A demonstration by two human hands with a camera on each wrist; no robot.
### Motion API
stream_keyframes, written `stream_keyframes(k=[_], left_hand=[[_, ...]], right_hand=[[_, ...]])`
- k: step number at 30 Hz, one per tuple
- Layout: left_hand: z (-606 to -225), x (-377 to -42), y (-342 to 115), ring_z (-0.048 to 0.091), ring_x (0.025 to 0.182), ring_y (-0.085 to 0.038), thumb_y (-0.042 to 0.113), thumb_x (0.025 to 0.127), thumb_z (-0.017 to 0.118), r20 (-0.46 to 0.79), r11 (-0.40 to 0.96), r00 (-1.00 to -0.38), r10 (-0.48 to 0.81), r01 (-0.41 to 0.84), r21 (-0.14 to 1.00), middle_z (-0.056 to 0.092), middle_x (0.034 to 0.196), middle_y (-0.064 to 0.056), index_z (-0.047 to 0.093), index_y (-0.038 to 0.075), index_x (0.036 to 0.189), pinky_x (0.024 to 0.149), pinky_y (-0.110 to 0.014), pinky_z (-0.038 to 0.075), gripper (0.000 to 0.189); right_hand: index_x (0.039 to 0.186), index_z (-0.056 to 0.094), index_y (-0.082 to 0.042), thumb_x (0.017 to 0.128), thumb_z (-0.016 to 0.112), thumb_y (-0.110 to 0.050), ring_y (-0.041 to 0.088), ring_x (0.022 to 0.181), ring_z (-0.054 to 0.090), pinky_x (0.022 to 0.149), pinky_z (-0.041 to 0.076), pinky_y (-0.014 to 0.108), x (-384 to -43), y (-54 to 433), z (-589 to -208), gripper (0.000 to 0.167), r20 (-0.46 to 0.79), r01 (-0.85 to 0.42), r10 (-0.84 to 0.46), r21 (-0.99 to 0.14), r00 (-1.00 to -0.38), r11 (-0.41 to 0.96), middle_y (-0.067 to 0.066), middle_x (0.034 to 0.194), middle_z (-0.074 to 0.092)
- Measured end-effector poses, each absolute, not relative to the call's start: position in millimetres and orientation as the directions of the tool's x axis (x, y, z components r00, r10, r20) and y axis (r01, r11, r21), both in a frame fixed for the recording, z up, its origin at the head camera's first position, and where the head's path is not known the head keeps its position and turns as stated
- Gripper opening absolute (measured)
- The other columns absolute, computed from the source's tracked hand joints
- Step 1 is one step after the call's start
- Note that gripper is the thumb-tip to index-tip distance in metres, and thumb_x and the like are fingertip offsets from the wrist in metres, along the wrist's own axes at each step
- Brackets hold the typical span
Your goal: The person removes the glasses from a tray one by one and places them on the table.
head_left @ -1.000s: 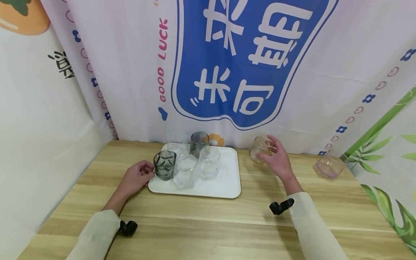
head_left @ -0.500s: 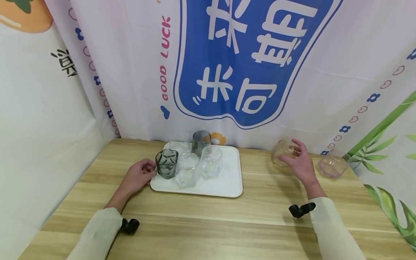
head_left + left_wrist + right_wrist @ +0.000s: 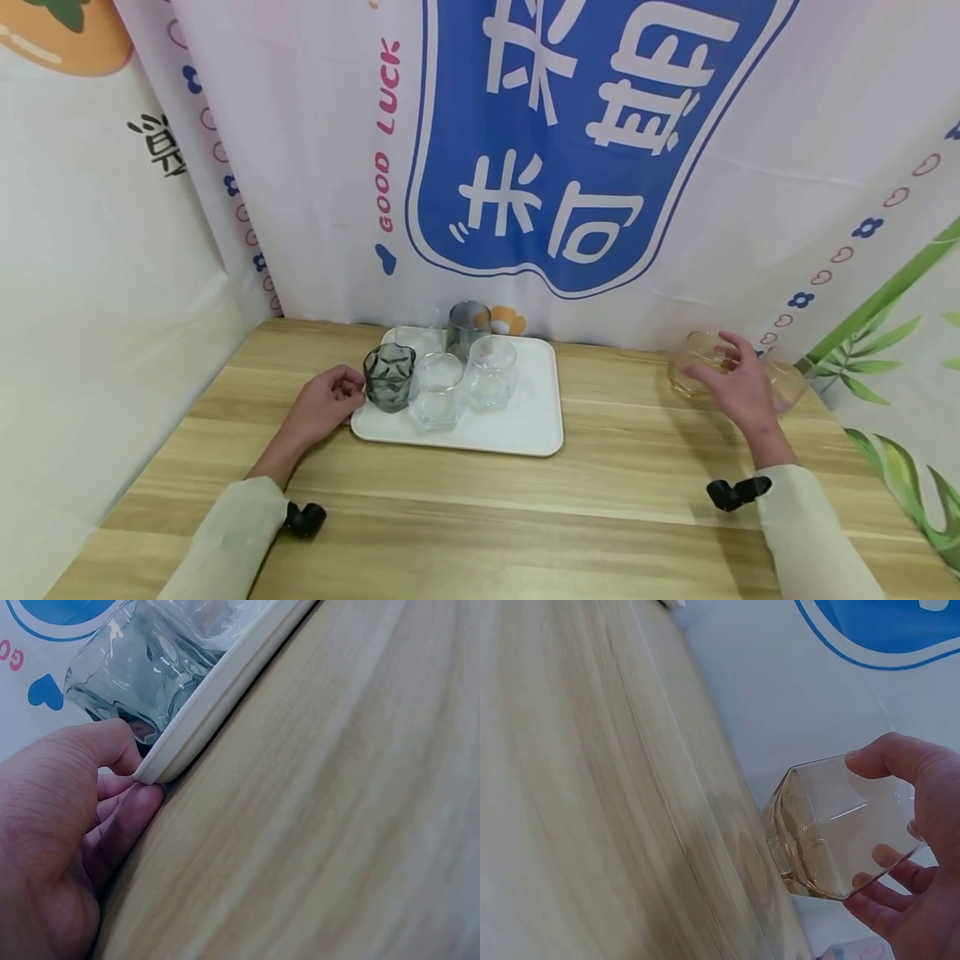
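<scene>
My right hand (image 3: 738, 385) holds an amber-tinted, faceted glass (image 3: 832, 832), thumb on one side and fingertips on the other. In the right wrist view its base is close over the table. Behind that hand, partly hidden, is a pinkish glass (image 3: 784, 385). My left hand (image 3: 324, 404) pinches the left corner of a white tray (image 3: 202, 705). Beside those fingers on the tray stands a grey-green patterned glass (image 3: 389, 379). Also on it are a smoky grey glass (image 3: 469, 327) at the back and several clear glasses, one at the front (image 3: 437, 393).
The wooden table (image 3: 525, 517) ends at a printed white curtain (image 3: 330, 208) along its back edge. More printed cloth hangs on the left and right. A small black camera sits on each wrist.
My right hand has carried the amber glass rightward along the back of the table, up to the pinkish glass. My left hand has stayed at the tray corner. The head view has shifted slightly.
</scene>
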State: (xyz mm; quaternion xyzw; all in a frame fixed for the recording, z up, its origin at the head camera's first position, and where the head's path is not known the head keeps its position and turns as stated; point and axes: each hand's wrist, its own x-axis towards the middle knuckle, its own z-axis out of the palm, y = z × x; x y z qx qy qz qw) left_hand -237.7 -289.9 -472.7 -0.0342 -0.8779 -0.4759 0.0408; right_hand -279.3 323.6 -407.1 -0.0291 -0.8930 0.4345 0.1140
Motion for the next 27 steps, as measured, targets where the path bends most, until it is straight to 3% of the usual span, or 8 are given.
stream_keyframes(k=[27], left_hand=[[-472.8, -237.6, -289.5, 0.059, 0.073, -0.023, 0.007, 0.095, 0.066, 0.102, 0.542, -0.995, 0.02, 0.097, 0.835, 0.064, 0.094, -0.012, 0.064, 0.0, 0.114, 0.06, -0.031, 0.057, 0.02]], right_hand=[[0.16, 0.021, 0.002, 0.094, 0.077, -0.03, 0.059, 0.133, 0.037, 0.101, 0.04, 0.07, -272.8, 355.8, -413.6, 0.092, 0.163, -0.004, 0.177, -0.746, -0.971, 0.665, 0.04, 0.152, 0.032]])
